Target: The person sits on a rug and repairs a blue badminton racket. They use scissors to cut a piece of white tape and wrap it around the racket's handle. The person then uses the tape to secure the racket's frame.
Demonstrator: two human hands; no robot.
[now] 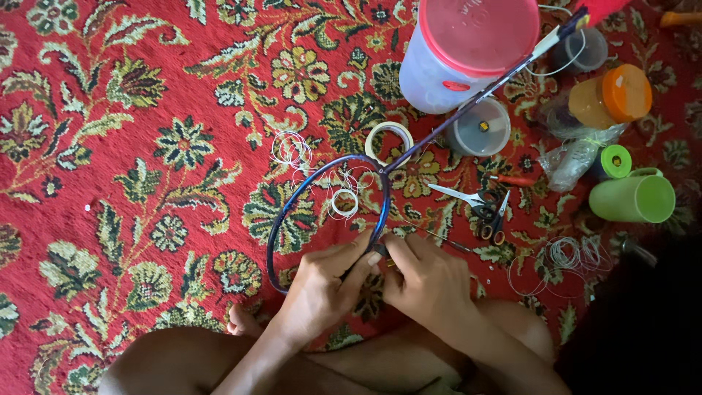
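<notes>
Both hands pinch the racket frame at its 4 o'clock edge: left hand fingers closed on the rim, right hand gripping beside it. Tape roll at 12, scissors at 3.

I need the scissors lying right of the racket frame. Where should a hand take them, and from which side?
Probably by the dark finger loops, coming from the near right. The scissors lie flat on the carpet, blades pointing away toward the shaft; the loops face the right hand, with bare carpet beside them.
</notes>
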